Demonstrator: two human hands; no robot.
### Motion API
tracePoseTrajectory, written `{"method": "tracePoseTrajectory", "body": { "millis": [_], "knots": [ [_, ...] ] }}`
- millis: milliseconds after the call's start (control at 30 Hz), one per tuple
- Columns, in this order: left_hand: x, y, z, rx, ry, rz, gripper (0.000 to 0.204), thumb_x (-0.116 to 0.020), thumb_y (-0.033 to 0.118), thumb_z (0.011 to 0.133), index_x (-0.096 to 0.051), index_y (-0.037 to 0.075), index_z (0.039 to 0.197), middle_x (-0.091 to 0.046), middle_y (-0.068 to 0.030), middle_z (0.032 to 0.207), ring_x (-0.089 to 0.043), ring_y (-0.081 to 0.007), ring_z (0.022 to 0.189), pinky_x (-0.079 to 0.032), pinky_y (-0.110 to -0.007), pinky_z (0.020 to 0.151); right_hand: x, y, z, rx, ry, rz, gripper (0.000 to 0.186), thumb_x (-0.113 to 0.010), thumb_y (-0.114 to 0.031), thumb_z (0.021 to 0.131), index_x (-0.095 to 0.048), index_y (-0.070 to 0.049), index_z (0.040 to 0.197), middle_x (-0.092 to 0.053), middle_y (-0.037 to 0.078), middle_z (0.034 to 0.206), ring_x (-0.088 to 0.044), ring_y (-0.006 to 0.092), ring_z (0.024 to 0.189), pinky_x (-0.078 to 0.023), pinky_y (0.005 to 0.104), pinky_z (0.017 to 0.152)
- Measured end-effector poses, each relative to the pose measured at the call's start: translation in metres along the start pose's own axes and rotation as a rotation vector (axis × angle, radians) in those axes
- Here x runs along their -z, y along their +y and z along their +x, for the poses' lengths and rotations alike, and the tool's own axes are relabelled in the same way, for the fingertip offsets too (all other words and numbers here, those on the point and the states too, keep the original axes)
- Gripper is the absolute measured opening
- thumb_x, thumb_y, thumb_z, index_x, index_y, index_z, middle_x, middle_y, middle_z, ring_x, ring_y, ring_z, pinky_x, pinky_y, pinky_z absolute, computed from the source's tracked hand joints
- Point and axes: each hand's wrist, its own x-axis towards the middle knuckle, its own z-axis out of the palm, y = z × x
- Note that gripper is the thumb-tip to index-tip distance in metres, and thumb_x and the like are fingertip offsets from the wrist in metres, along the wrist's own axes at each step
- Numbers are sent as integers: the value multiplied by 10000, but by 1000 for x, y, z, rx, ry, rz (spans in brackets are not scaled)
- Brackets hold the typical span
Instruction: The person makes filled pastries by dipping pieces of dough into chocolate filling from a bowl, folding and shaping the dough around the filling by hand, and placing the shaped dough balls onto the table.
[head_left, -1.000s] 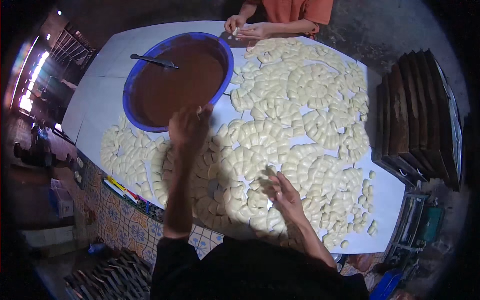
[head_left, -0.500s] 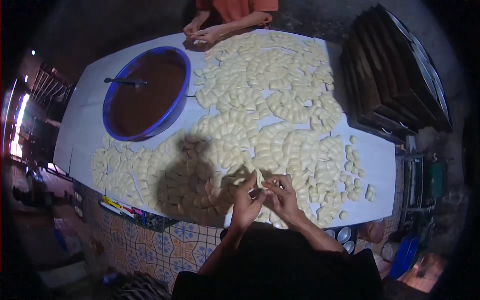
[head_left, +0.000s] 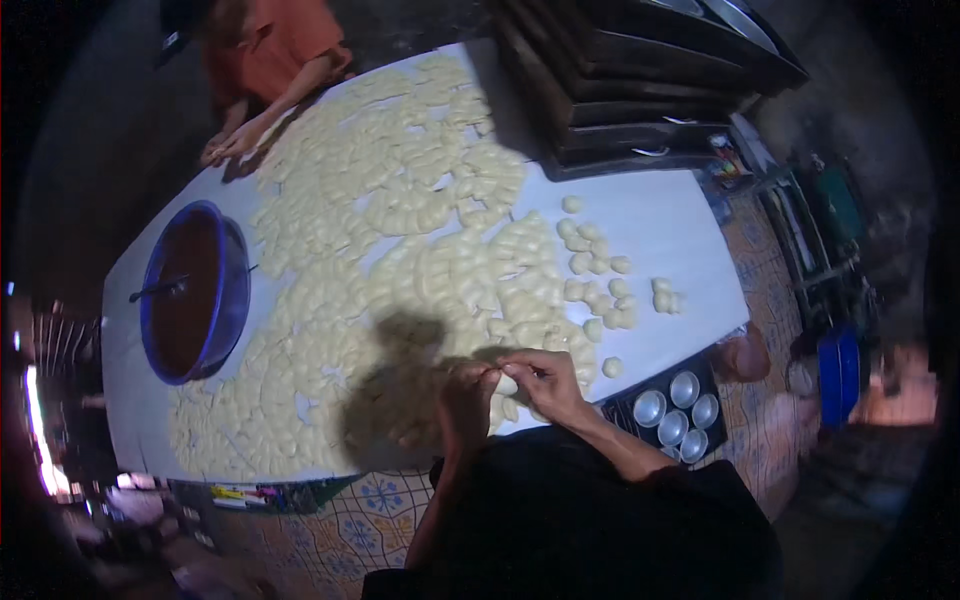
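Observation:
Near the front edge of the white table (head_left: 680,240), my left hand (head_left: 467,400) and right hand (head_left: 550,385) meet at the fingertips, closed on a pale dough piece (head_left: 508,384) between them. Many overlapping pale dough pieces (head_left: 420,210) spread across the table beneath and beyond my hands, with small separate clusters (head_left: 600,300) toward the right. My shadow falls on the dough to the left of my hands.
A blue basin (head_left: 232,300) of brown filling with a utensil sits left. A person (head_left: 265,55) in orange works at the far side. Dark stacked trays (head_left: 640,90) stand at the back right. Metal cups (head_left: 685,420) lie below the right edge, near a blue container (head_left: 840,380).
My view has turned rightward. My left hand moved from near the basin to meet my right, and both took hold of a dough piece, still pinched between the fingers now.

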Motion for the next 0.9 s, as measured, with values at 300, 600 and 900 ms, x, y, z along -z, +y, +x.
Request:
{"method": "tracePoseTrajectory", "body": {
  "millis": [300,600,900],
  "knots": [
    [-97,20,-11,-613,-489,457,509,-707,78,684,-557,55,1170,-512,-168,1207,-512,-306,1103,-415,-387,915,145,48,-56,-380,-306,421,468,-593,-172,903,-449,-64,1336,-614,64,1045,-607,139,775,-531,282,641],
    [-105,20,-22,-9,-180,-221,364,-609,85,779,-560,-23,1123,-580,-110,1111,-540,-202,1059,-433,-316,897,345,155,-9,-363,307,-35,407,-427,75,750,-595,43,1120,-659,107,993,-613,173,926,-478,285,857],
    [-91,-10,-44,189,25,-446,153,-592,57,810,-623,-13,942,-636,-79,915,-584,-150,863,-446,-274,780,309,135,-25,67,482,-1000,425,-515,35,729,-572,6,1148,-531,249,1195,-504,381,1121,-412,417,942]
  ]
}}
